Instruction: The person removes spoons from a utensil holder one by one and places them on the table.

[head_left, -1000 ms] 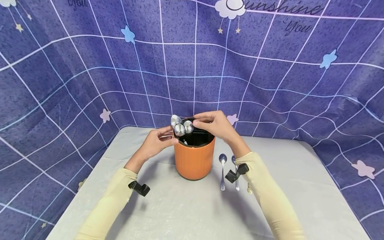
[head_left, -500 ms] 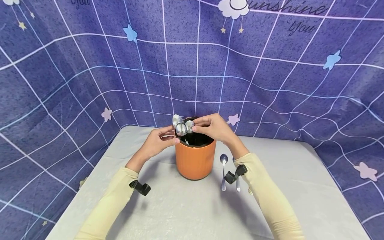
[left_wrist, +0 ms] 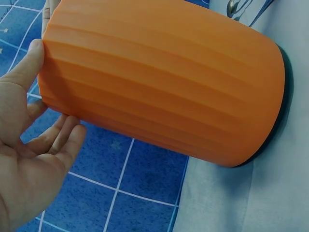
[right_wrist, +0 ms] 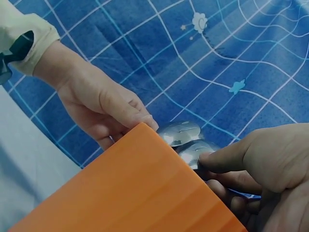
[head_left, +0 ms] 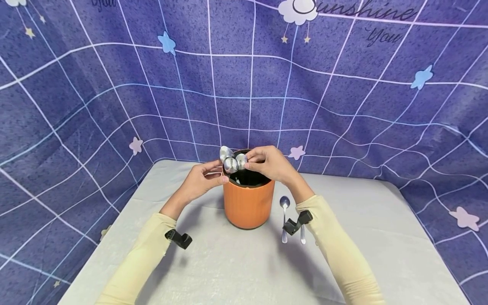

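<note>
Pinching is what we've got here: the right hand grips the rightmost spoon by its bowl, thumb on the near face and, as far as we can tell, fingertips tucked behind. That bowl sits over the orange pot, right next to the front spoon, with the rear spoon behind. The left hand isn't clenched; we see its thumb on the pot's rim, fingers loosely spread alongside. Another spoon lies on the pale cloth.
</note>
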The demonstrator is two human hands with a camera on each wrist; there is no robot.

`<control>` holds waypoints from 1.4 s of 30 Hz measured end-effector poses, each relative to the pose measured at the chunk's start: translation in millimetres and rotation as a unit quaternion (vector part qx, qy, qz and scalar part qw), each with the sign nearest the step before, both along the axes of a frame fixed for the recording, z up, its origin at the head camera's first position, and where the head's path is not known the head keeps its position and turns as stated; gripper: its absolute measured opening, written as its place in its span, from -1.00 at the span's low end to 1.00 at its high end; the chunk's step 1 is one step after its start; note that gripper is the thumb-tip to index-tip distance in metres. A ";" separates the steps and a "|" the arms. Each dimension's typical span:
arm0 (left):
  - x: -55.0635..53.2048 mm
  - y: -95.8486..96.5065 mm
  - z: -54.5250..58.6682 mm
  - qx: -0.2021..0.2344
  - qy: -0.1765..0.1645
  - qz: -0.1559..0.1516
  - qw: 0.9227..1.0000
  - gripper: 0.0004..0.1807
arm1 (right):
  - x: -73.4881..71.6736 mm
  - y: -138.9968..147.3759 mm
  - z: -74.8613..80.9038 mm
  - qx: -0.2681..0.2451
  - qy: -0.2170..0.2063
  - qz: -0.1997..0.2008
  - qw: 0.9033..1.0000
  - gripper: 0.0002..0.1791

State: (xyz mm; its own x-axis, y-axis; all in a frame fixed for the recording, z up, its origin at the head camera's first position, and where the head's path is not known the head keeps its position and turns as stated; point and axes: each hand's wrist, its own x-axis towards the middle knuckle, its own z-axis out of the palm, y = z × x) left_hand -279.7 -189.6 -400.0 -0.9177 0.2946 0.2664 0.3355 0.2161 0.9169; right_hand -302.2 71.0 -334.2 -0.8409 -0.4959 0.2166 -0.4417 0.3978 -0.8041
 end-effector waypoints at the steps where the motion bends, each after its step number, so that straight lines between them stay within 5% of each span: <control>1: 0.2 0.1 0.2 0.000 0.000 0.000 1.000 -0.34 | 0.1 0.3 0.0 -0.002 -0.002 0.000 1.000 -0.78; 26: 1.1 -1.0 0.0 0.009 0.002 -0.008 1.000 -0.34 | -0.3 4.8 6.6 -0.073 -0.029 -0.002 0.997 -0.81; 42: 0.0 -2.3 -2.3 0.004 -0.007 -0.002 1.000 -0.32 | 2.7 10.1 27.5 -0.115 0.004 -0.007 0.993 -0.81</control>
State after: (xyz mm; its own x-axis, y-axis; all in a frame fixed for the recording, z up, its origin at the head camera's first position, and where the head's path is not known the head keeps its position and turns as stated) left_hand -279.7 -191.8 -402.3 -0.9203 0.2966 0.2552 0.3230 0.2077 0.9233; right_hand -299.5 81.1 -306.7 -0.8447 -0.4211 0.3303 -0.4451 0.2102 -0.8704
